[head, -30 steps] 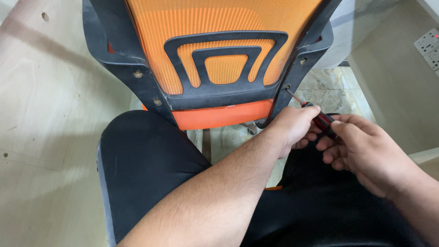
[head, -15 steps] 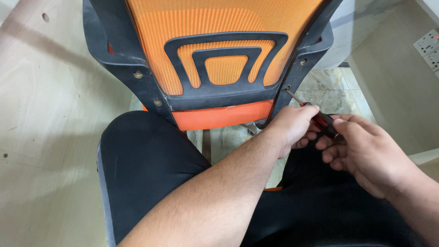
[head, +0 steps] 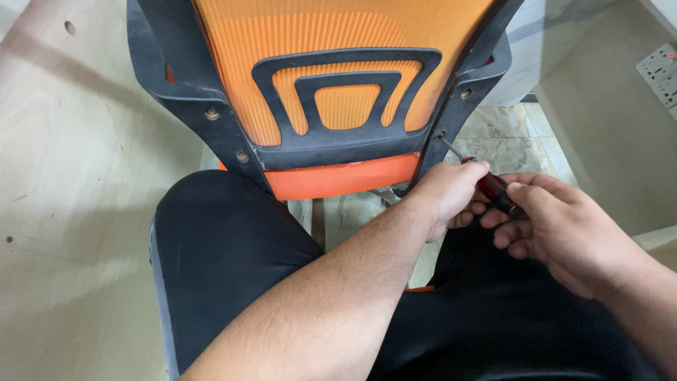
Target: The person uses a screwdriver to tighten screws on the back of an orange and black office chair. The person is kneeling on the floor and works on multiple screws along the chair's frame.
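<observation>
Nearest, the person's knee point(head: 226, 261) in black cloth fills the bottom of the view. Above it, the left hand point(head: 448, 194) curls its fingers round the front of a screwdriver point(head: 493, 189), and the right hand point(head: 564, 226) pinches its red-and-black handle. The shaft tip sits in a hole point(head: 442, 134) in the black frame point(head: 211, 113) of the orange mesh chair point(head: 338, 49) beyond.

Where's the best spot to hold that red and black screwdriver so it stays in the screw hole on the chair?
Probably the thick red and black handle of the screwdriver, gripped from its rear end, nearest the person. The thin metal shaft slants up-left into a hole in the black chair frame, so the handle is the only fat part. Here the left hand steadies its front and the right hand wraps its back.
</observation>
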